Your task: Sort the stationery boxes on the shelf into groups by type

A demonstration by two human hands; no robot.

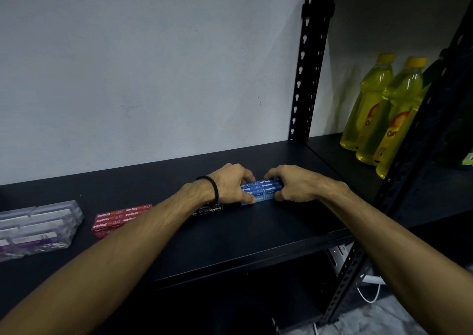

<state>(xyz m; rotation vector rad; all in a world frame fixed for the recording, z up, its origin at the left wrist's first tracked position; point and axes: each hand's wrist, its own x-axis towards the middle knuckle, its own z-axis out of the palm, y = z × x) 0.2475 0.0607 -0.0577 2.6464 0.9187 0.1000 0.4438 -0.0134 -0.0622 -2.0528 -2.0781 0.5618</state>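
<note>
Both hands, left (230,185) and right (294,185), pinch blue cardboard staple boxes (262,190) on black metal shelf (256,227); red staple boxes (120,218), clear plastic cases (35,228) leftward, yellow bottles (378,109) right.

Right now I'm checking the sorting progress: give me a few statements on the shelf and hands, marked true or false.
1. Both the left hand and right hand grip the blue staple boxes. True.
2. The red staple boxes lie right of the blue ones. False: they lie to the left.
3. The clear plastic boxes sit at the shelf's far left. True.
4. The yellow bottles stand among the staple boxes. False: they stand beyond the upright post, on the right.
</note>
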